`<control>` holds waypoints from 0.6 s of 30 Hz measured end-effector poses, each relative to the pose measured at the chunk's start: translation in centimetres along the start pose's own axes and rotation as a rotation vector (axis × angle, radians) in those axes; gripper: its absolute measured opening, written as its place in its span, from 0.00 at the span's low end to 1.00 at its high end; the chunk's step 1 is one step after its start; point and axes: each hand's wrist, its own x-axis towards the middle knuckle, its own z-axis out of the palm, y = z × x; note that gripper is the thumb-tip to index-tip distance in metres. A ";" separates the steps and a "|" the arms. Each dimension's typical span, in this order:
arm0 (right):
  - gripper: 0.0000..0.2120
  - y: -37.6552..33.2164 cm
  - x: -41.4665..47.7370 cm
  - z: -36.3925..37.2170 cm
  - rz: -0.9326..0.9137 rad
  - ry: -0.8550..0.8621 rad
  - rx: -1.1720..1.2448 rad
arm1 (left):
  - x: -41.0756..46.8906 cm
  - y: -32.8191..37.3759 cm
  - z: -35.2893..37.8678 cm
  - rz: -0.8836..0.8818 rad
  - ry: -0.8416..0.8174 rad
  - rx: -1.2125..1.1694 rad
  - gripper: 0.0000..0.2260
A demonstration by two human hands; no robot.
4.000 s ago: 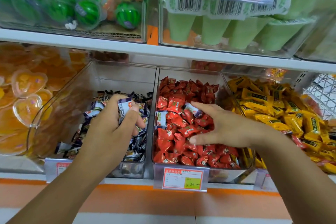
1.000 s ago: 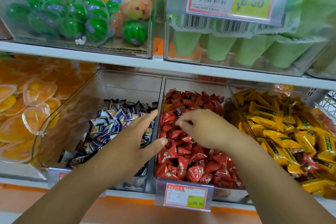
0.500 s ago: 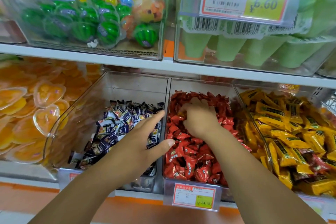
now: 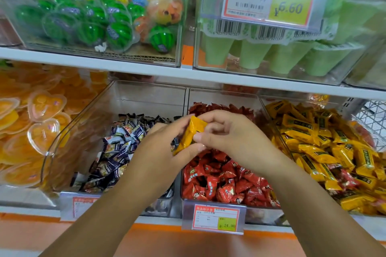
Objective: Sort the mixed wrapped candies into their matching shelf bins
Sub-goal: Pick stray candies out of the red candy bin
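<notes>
- Centre of frame: yellow candy is pinched by right hand, fingers curled.
- Its lower end is gripped by left hand, thumb and fingers closed round it.

Over the bin of red wrapped candies, the left hand and right hand both pinch one yellow wrapped candy, between the bin of dark-and-white wrapped candies and the bin of yellow wrapped candies.
</notes>
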 end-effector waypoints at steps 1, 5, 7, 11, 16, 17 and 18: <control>0.07 0.1 0.2 0.0 0.011 0.027 0.010 | 0.0 0.2 -0.1 0.003 0.028 -0.028 0.15; 0.09 2.6 2.2 -2.2 0.115 0.367 -0.260 | 0.0 0.1 -1.2 -0.075 0.177 -0.116 0.06; 0.11 4.2 3.2 -2.2 0.121 0.380 -0.456 | -0.1 -0.2 -1.7 -0.129 0.195 -0.157 0.03; 0.15 6.7 4.6 0.3 0.124 0.198 -0.750 | -0.4 -0.9 -2.1 -0.199 0.150 -0.140 0.05; 0.18 6.5 4.9 0.5 0.275 -0.030 -0.848 | -0.6 -1.3 -2.5 -0.234 0.136 -0.101 0.06; 0.16 6.4 4.7 0.4 0.266 -0.031 -0.819 | -0.6 -1.5 -2.7 -0.236 0.136 -0.091 0.07; 0.15 6.2 4.5 0.3 0.254 -0.018 -0.797 | -0.6 -1.6 -2.8 -0.238 0.137 -0.078 0.07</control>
